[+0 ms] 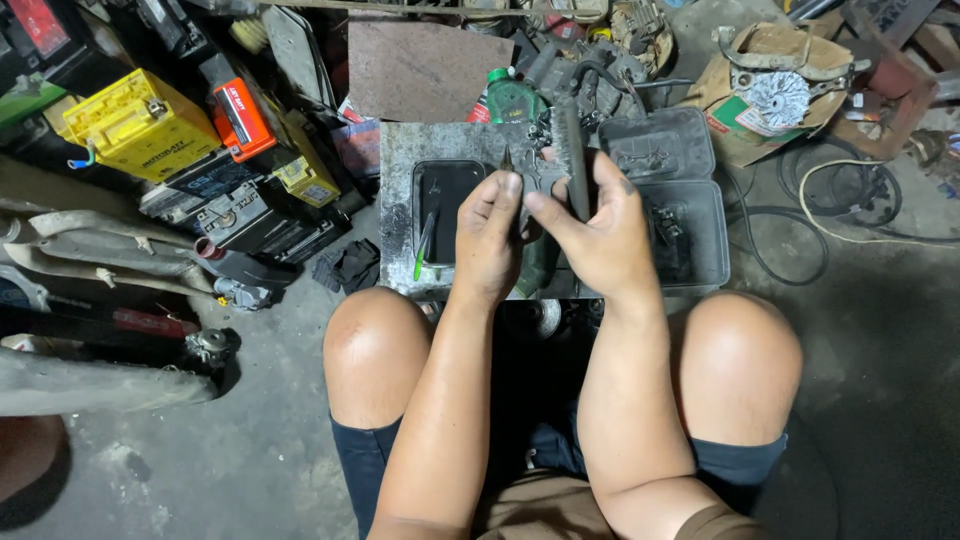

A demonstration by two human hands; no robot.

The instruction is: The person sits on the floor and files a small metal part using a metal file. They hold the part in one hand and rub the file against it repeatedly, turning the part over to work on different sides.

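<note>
My left hand [487,235] and my right hand [600,225] meet above a grimy metal tray [400,150], fingers pinched together. Between them they grip a small dark, greasy metal part [540,170]. In my right hand a long dark flat tool like a file or brush [572,150] stands upright against the part. Which hand carries the part's weight is hard to tell. I am squatting, both bare knees framing the work spot.
A dark open case [690,200] with small parts lies right of the tray. A green-handled tool [425,245] rests in the tray's black recess. Yellow [135,120] and red batteries, a green bottle [512,98], a cardboard box with an alternator [770,90], cables and exhaust pipes surround me.
</note>
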